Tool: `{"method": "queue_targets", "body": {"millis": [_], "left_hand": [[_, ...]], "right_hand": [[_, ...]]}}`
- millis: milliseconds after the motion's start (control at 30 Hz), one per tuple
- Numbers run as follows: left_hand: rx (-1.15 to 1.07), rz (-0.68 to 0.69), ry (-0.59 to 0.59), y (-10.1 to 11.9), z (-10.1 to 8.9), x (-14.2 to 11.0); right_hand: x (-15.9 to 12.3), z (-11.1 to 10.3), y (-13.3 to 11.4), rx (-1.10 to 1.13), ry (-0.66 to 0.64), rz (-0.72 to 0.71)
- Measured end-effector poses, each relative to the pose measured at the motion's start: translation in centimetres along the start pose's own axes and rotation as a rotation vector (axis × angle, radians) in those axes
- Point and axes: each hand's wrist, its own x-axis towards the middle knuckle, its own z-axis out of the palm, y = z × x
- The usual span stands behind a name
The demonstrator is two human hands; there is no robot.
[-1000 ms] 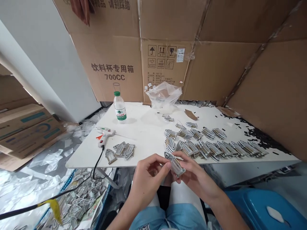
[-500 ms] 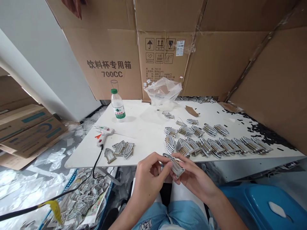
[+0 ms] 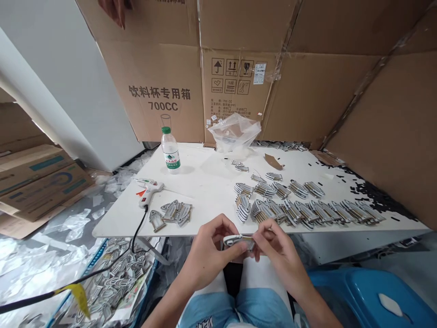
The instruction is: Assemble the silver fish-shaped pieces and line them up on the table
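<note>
My left hand and my right hand together pinch a small stack of flat silver-and-white clip-shaped pieces, held edge-on just below the front edge of the white table. Rows of the same pieces lie overlapped on the table's right half. A smaller group of them lies near the front left, beside a white glue gun whose black cord hangs off the edge.
A green-capped water bottle and a clear plastic bag stand at the back of the table. Cardboard boxes wall the back and right. A floor tray holds more pieces. A blue stool is at lower right. Another person's hand shows at the top.
The stack in my hands has turned from tilted and face-up to level and edge-on, and both hands have closed in around it. The view shifted slightly.
</note>
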Motion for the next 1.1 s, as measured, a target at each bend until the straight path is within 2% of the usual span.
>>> {"method": "queue_targets", "body": {"millis": [67,133,200,367,467,567,633,667,733,767,900,1000,1100], "left_hand": [[-0.074,0.003,0.011,0.0,-0.1,0.1],[-0.139,-0.029,0.022,0.0,-0.2,0.2],[-0.191,-0.069,0.027,0.1,-0.3,0.2],[-0.277,-0.096,0.029,0.3,-0.6,0.1],[-0.254,-0.060,0.086,0.6,-0.9,0.1],[-0.153,-0.013,0.171,1.1,-1.5,0.0],[-0.061,0.016,0.178,1.5,-2.1,0.0],[0.008,0.029,0.172,1.6,-2.3,0.0],[0.228,0.064,0.194,1.4,-2.8,0.0],[0.378,0.086,0.219,1.2,-3.0,0.1],[0.978,0.183,0.290,-0.5,-3.4,0.5],[1.197,0.217,0.186,-2.1,-3.1,1.2],[1.330,0.206,0.096,-3.7,-2.6,1.8]], "right_hand": [[0.0,-0.3,-0.6,-0.319,0.030,-0.248],[0.3,-0.6,-1.3,-0.569,-0.048,-0.492],[0.7,-0.7,-1.9,-0.707,-0.150,-0.663],[2.4,-0.7,-3.2,-0.885,-0.268,-0.924],[5.2,-2.2,-4.7,-0.887,-0.272,-0.992],[10.8,-5.1,-6.4,-0.898,-0.097,-0.903],[15.5,-7.2,-6.8,-0.980,0.007,-0.742],[17.8,-8.0,-6.7,-1.050,0.003,-0.632],[21.9,-9.1,-5.9,-1.207,-0.081,-0.438],[23.5,-9.3,-5.3,-1.243,-0.130,-0.390],[27.1,-9.4,-2.5,-1.297,-0.345,-0.299],[28.6,-9.5,-1.5,-1.316,-0.457,-0.244],[30.6,-9.9,-1.2,-1.335,-0.413,-0.213]]}}
